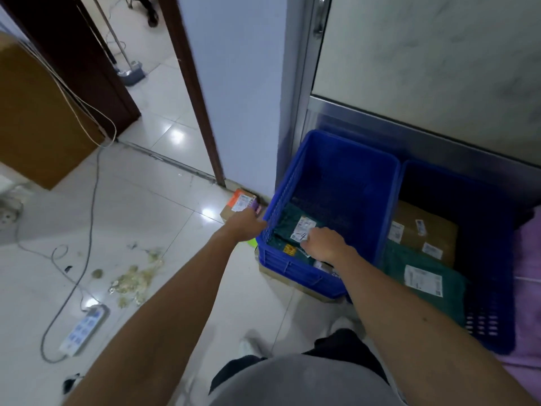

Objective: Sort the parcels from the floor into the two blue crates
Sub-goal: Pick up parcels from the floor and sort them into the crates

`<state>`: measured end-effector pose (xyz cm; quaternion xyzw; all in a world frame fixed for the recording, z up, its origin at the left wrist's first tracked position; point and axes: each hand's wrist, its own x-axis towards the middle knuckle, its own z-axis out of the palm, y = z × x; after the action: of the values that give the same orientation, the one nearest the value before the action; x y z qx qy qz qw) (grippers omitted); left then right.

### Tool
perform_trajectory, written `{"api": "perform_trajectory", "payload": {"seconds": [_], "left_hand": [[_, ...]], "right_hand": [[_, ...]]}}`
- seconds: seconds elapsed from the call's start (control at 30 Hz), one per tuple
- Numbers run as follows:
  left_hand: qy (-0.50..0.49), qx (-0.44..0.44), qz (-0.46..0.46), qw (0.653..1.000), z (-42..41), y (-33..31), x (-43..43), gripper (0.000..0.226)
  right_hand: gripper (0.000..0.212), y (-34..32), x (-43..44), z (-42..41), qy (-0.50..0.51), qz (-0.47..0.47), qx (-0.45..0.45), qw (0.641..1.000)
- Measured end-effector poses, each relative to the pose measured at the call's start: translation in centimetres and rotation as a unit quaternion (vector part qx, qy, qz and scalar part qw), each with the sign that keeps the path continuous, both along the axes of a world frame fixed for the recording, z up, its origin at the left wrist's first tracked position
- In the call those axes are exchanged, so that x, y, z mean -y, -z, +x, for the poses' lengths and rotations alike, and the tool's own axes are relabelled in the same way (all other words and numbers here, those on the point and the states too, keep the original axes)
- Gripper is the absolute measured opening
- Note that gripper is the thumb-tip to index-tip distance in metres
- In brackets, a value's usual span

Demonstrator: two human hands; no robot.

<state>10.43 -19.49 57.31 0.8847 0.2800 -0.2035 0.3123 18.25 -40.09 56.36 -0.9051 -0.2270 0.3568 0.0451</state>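
Two blue crates stand side by side against the wall: the left crate [336, 171] and the right crate [494, 259]. A dark green parcel [285, 227] with a white label lies in the left crate, and my right hand [322, 244] rests on it with fingers curled at the label. My left hand [246, 225] reaches past the left crate's corner to a small cardboard parcel [241, 202] on the floor; its fingers are hidden. The right crate holds a brown box [424, 230] and another green parcel [424, 279].
A power strip [83, 329] and grey cables lie on the tiled floor at left, near scattered debris [134, 281]. A doorway with a mop [130, 73] opens behind. Flattened cardboard [292, 281] sits under the left crate. Pink fabric [527, 259] is at the right edge.
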Motion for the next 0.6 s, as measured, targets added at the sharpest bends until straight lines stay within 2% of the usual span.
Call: {"api": "perform_trajectory", "payload": {"seconds": [0.2, 0.43, 0.6], "left_hand": [[-0.029, -0.012, -0.002, 0.999, -0.9, 0.7, -4.2, 0.046], [-0.058, -0.046, 0.018, 0.997, 0.9, 1.6, -8.3, 0.046], [-0.059, -0.076, 0.035, 0.995, 2.2, 1.7, -11.3, 0.047]], "right_hand": [[0.05, 1.5, -4.6, 0.0, -0.02, -0.007, 0.01, 1.0], [0.044, 4.1, -9.4, 3.4, -0.036, 0.001, -0.004, 0.999], [0.031, 4.9, -13.1, 4.9, -0.047, 0.014, -0.025, 0.999]]}}
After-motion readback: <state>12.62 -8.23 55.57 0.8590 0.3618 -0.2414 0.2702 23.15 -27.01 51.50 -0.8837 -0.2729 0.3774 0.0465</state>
